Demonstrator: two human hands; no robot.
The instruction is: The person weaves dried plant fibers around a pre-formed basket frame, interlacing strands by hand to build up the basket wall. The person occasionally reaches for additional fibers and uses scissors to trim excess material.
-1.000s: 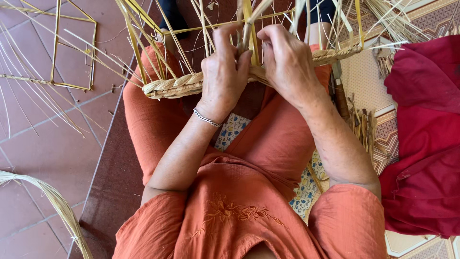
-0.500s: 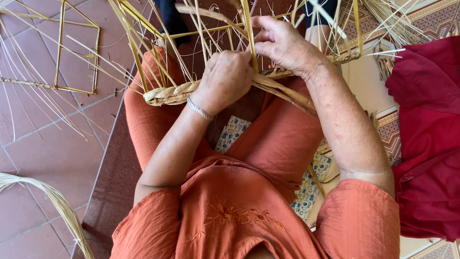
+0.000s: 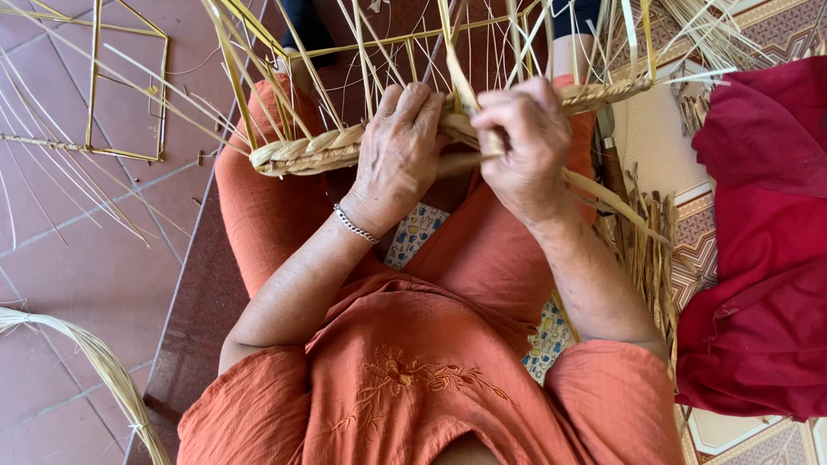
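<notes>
I see a half-woven basket frame (image 3: 431,52) resting across the lap, its thin yellow uprights fanning away from me and crossed by a few horizontal strands. Along its near edge runs a thick braided rim (image 3: 301,151) of pale straw, plaited tight and lying nearly level from the left knee over to the right. My left hand (image 3: 398,146) presses flat on the braid at its middle. My right hand (image 3: 525,142) is closed around a flat straw strand (image 3: 603,194), which rises between the uprights and trails down to the right past the wrist.
</notes>
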